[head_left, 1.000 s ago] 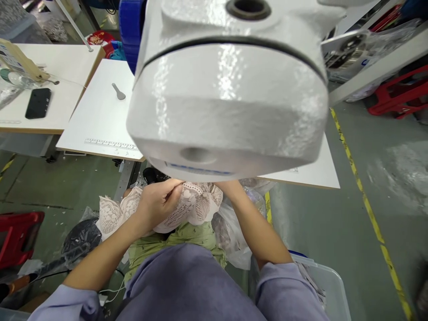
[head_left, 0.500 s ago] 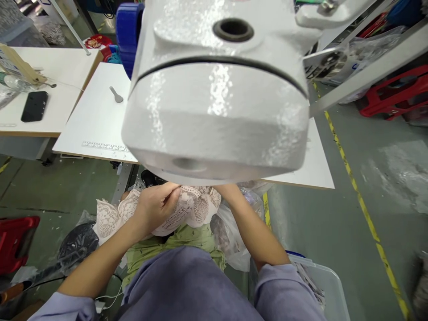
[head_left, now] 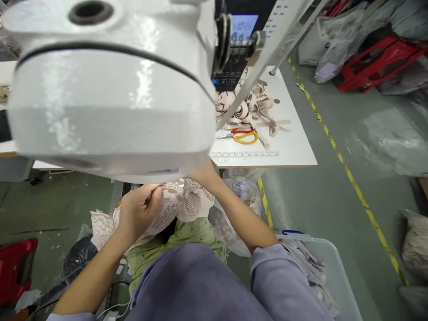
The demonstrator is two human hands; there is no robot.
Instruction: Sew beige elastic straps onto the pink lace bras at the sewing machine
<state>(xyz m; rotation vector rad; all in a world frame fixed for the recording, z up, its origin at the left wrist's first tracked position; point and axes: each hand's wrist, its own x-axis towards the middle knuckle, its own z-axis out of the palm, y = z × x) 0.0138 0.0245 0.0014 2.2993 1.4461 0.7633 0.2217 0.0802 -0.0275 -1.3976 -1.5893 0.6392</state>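
Observation:
A pale pink lace bra (head_left: pixel 170 200) with moulded cups hangs over my lap, just below the front of a white sewing machine head (head_left: pixel 110 102). My left hand (head_left: pixel 138 209) is closed on its upper edge, thumb pressed against the bent fingers. At the other side of the bra, my right hand (head_left: pixel 203 174) touches the lace. The machine head covers the fingers of that hand, so its grip cannot be seen. Needle and presser foot are also out of sight behind the head.
Right of the machine, beige straps (head_left: pixel 254 107) lie heaped on the white table (head_left: pixel 294 147), with yellow-and-red-handled scissors (head_left: pixel 245 136) and a printed ruler scale (head_left: pixel 247 154). A control panel (head_left: pixel 237 49) stands behind. A clear bin (head_left: pixel 321 267) of fabric sits at my right side.
The view has swung right, bringing the control panel, straps and scissors into sight; the machine head now sits further left. Both hands stay at the bra.

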